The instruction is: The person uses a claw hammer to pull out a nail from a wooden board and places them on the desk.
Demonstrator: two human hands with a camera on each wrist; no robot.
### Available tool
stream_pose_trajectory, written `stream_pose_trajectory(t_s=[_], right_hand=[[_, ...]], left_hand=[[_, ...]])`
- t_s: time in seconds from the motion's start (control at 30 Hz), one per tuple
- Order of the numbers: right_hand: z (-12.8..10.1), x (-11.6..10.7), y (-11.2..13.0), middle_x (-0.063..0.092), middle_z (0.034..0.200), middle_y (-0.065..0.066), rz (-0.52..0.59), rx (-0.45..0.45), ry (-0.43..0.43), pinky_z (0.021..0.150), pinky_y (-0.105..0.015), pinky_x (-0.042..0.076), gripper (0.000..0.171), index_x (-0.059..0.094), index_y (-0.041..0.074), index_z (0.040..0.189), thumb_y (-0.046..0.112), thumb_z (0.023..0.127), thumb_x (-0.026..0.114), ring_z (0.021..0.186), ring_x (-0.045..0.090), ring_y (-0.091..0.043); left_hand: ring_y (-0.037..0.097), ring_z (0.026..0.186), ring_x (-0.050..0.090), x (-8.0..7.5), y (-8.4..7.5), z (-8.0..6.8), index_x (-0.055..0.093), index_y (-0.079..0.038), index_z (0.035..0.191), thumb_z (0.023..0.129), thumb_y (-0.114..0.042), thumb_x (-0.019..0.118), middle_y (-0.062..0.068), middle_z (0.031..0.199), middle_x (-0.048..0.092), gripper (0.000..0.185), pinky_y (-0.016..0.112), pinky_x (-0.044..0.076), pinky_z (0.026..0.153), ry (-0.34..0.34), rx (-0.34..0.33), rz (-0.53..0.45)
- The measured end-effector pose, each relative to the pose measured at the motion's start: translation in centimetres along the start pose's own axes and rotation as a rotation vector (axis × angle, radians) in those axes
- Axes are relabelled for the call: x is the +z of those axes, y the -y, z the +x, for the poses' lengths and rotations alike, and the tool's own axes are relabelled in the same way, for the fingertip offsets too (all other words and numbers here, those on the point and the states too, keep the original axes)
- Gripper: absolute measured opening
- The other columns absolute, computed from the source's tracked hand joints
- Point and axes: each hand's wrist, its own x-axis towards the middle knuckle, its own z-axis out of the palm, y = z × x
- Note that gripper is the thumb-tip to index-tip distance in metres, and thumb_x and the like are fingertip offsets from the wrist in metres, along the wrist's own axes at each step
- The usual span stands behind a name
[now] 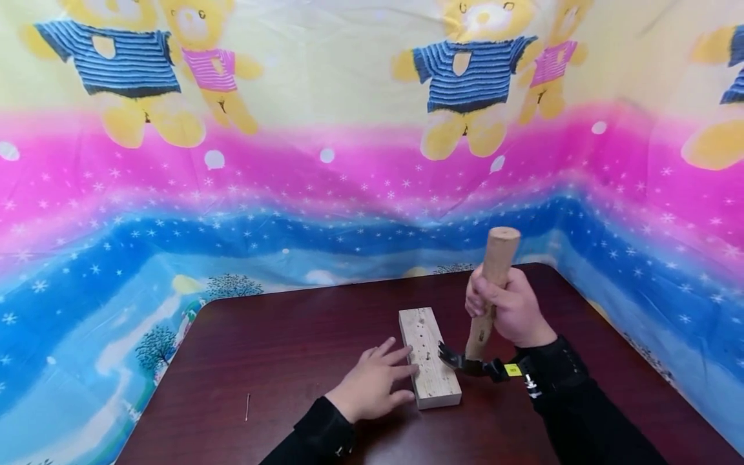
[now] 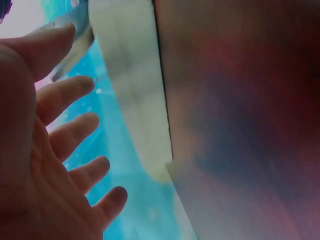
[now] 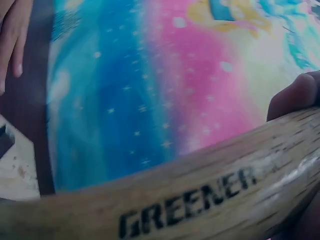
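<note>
My right hand (image 1: 511, 303) grips the wooden handle of a claw hammer (image 1: 479, 336), held with its black head down and its handle end up. The claw tips are right at the right edge of a pale wooden block (image 1: 438, 381), which lies flat on the table with several small dark marks in its top. In the right wrist view the hammer handle (image 3: 190, 200) shows the letters GREENER. My left hand (image 1: 378, 381) has its fingers spread along the block's left edge, fingertips overlapping it. The left wrist view shows these fingers apart beside the block (image 2: 132, 75).
A thin nail-like piece (image 1: 247, 407) lies on the dark red-brown table (image 1: 279, 349), left of my left hand. A printed cloth (image 1: 325, 187) with bears and snowflakes hangs behind the table and along its sides.
</note>
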Motion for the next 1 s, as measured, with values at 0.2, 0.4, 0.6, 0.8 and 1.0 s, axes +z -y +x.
stream_pose_trajectory(t_s=[0.2,0.4,0.6,0.8,1.0], right_hand=[[-0.1,0.5,-0.8,0.039,0.056,-0.016,-0.163,0.147,-0.056,0.042,-0.041,0.036,0.014,0.045,-0.007,0.079,-0.005,0.091,0.039,0.045,0.037,-0.028],[0.5,0.7,-1.1,0.04,0.056,-0.017,-0.239,0.217,-0.065,0.044,-0.041,0.038,0.016,0.046,-0.006,0.079,0.003,0.092,0.045,0.046,0.039,-0.029],[1.8,1.6,-1.4,0.046,0.059,-0.017,-0.369,0.36,-0.018,0.048,-0.039,0.044,0.018,0.052,-0.001,0.079,0.012,0.09,0.051,0.05,0.046,-0.027],[3.0,2.5,-2.3,0.045,0.057,-0.02,-0.455,0.446,0.068,0.048,-0.038,0.042,0.02,0.052,0.0,0.08,0.017,0.09,0.052,0.051,0.045,-0.035],[4.3,2.9,-4.6,0.047,0.055,-0.016,-0.433,0.538,0.1,0.044,-0.038,0.04,0.027,0.054,0.003,0.081,0.029,0.086,0.059,0.046,0.044,-0.03]], left_hand=[[0.026,0.133,0.021,0.4,-0.7,0.1,0.051,-0.034,0.125,0.083,-0.051,0.053,-0.008,0.137,0.04,0.046,0.054,0.023,0.098,0.065,-0.001,-0.013],[0.027,0.131,0.026,0.3,-0.7,0.1,0.051,-0.032,0.126,0.083,-0.047,0.055,-0.007,0.137,0.04,0.045,0.055,0.023,0.098,0.084,-0.002,-0.006],[0.026,0.13,0.029,0.0,-0.9,0.4,0.05,-0.033,0.126,0.083,-0.044,0.056,-0.007,0.137,0.04,0.044,0.055,0.023,0.097,0.114,-0.026,-0.014],[0.027,0.127,0.033,-0.2,-1.1,0.7,0.052,-0.036,0.123,0.082,-0.045,0.057,-0.008,0.135,0.042,0.042,0.056,0.025,0.095,0.15,-0.059,-0.019],[0.028,0.126,0.035,-0.4,-1.1,1.0,0.054,-0.037,0.121,0.082,-0.046,0.056,-0.009,0.134,0.043,0.04,0.056,0.025,0.095,0.144,-0.056,0.008]])
